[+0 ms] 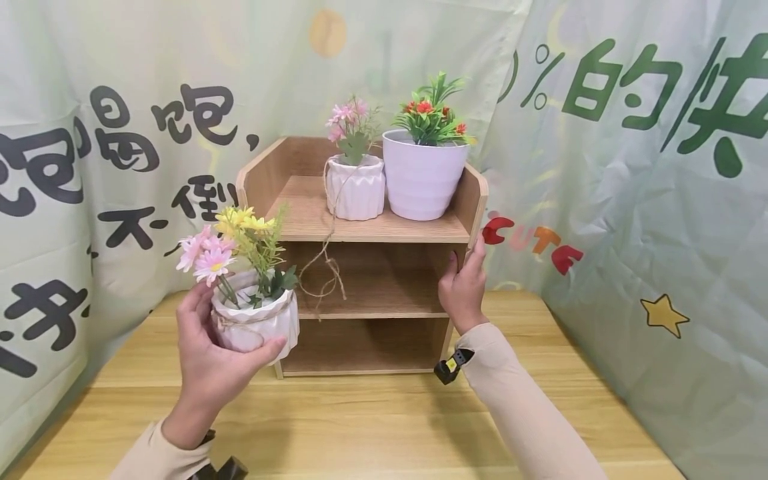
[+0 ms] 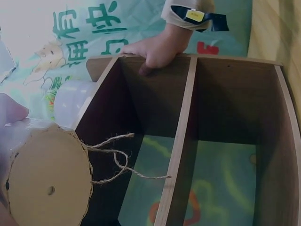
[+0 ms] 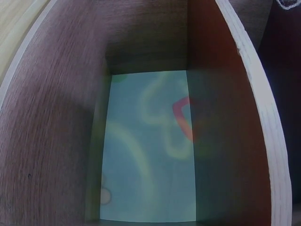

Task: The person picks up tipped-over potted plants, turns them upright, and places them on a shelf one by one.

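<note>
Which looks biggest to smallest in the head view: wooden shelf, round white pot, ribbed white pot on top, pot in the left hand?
1. wooden shelf
2. round white pot
3. and 4. unsure: the held pot looks slightly larger than the ribbed white pot, but the left hand holds it nearer the camera.

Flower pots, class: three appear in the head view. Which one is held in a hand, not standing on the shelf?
The small ribbed white pot with pink and yellow flowers, gripped by the left hand. The other two pots stand on the shelf's top board.
</note>
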Demonstrator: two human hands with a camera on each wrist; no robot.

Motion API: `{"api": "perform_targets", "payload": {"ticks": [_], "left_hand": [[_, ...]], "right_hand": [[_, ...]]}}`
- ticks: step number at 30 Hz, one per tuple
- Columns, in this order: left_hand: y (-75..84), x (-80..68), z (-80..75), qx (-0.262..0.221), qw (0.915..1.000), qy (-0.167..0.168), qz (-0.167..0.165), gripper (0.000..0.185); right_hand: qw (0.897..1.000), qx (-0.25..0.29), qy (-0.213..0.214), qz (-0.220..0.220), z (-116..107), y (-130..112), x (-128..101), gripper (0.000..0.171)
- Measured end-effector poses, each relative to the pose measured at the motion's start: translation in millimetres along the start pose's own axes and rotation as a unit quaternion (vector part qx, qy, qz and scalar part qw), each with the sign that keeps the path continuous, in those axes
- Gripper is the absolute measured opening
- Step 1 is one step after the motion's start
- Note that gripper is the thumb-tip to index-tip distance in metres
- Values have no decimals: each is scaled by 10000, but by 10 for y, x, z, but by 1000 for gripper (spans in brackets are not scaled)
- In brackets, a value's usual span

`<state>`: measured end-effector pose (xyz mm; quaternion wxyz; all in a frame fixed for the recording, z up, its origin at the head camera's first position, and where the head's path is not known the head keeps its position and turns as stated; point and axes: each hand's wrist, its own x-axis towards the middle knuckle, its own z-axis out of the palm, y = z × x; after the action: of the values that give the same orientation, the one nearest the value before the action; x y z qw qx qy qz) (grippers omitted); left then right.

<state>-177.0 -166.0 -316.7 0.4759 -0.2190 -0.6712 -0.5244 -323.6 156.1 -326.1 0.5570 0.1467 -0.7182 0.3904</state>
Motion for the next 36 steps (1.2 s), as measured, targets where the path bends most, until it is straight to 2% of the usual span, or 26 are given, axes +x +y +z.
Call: {"api": "perform_targets", "payload": {"ticks": [7,12,36], "left_hand": [[-29,39,16,117,9998,141,-54,106],[-23,122,24,172,9996,202,-47,106],[7,444,139,-105,9992,329,176,104]], "right_hand": [[9999,-17,-126,87,-18,-24,-29,56],[10000,18,-50,65,-19,-29,-15,55],[9999,59,-94,-5,-18,-18,-11,56]]}}
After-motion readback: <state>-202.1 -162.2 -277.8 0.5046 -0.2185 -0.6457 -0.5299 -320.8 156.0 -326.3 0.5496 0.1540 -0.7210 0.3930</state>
